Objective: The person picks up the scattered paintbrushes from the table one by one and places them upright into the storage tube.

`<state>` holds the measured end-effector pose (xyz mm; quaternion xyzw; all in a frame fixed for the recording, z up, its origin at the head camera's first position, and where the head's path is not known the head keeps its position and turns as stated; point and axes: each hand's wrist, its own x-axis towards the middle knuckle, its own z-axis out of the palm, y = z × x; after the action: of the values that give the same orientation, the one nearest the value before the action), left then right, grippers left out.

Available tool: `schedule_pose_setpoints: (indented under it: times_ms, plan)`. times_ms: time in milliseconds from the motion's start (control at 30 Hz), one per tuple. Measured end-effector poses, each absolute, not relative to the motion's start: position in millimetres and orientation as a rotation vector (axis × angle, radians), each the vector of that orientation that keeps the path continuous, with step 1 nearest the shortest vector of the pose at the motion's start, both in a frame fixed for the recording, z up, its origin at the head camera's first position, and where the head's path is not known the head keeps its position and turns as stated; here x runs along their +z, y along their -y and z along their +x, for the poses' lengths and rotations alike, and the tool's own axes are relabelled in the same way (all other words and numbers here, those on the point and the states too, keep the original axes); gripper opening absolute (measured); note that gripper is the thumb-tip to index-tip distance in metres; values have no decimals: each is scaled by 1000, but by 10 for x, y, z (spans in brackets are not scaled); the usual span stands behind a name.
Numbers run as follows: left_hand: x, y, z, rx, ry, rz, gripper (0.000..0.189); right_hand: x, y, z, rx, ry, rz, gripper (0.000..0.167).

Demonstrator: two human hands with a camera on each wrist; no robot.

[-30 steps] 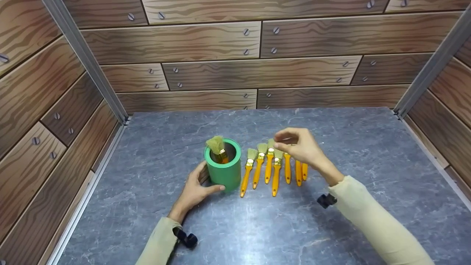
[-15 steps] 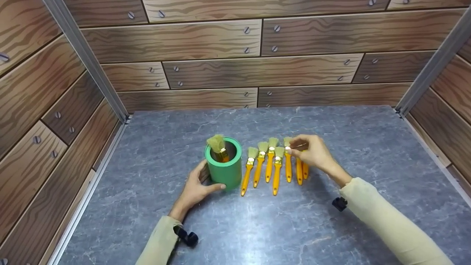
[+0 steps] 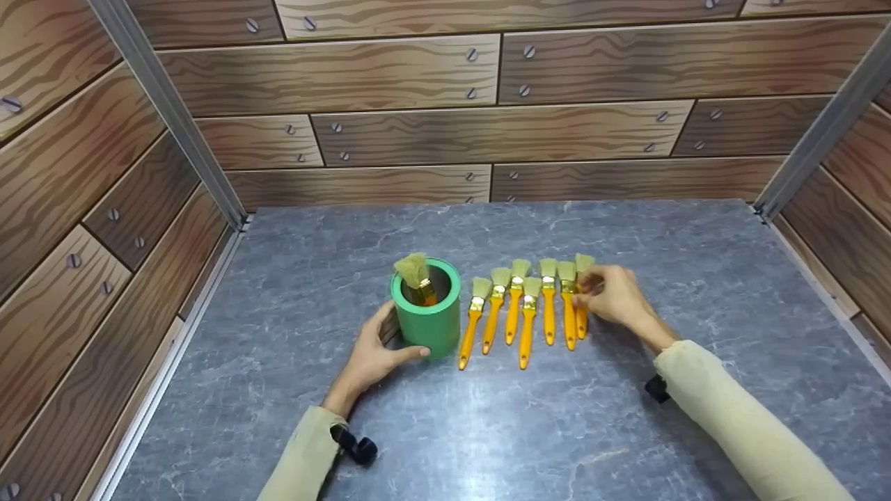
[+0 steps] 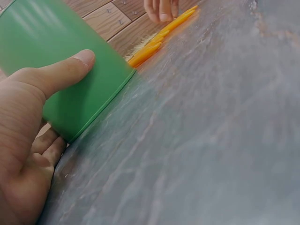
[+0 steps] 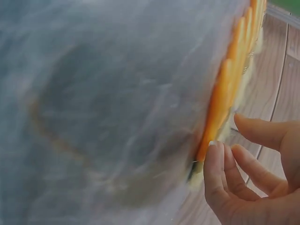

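Observation:
A green can (image 3: pixel 429 327) stands upright on the table, with one paintbrush (image 3: pixel 418 278) in it, bristles up and leaning left. My left hand (image 3: pixel 372 355) grips the can from its left side. The left wrist view shows the thumb (image 4: pixel 70 75) across its wall. Several paintbrushes (image 3: pixel 527 327) with orange handles lie in a row to the right of the can, bristles away from me. Beside the rightmost paintbrush (image 3: pixel 582 320) is my right hand (image 3: pixel 616 296), its fingers loosely bent. In the right wrist view thumb and fingers stand apart around the metal band; firm contact is not visible.
The grey marbled table (image 3: pixel 348 445) is bounded by wood-patterned walls (image 3: pixel 404 132) at the back and sides. Metal rails (image 3: pixel 167 104) run up the corners. A black band (image 3: pixel 355 445) sits at my left wrist.
My right hand has moved right and lower along the row, from above the middle paintbrushes to the rightmost one. My left hand and the can have stayed in place.

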<state>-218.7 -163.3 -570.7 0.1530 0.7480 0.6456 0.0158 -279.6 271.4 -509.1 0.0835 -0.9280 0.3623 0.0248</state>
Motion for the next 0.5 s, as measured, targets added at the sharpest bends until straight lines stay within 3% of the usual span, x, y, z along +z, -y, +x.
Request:
schedule_pose_setpoints:
  times_ms: [300, 500]
  plan:
    - [-5703, 1635, -2191, 2008, -2350, 485, 103, -5087, -2877, -2860, 1122, 2987, 86, 41]
    - [-5704, 1629, -2194, 2013, -2346, 496, 102, -5056, -2918, -2901, 1227, 3060, -116, 43]
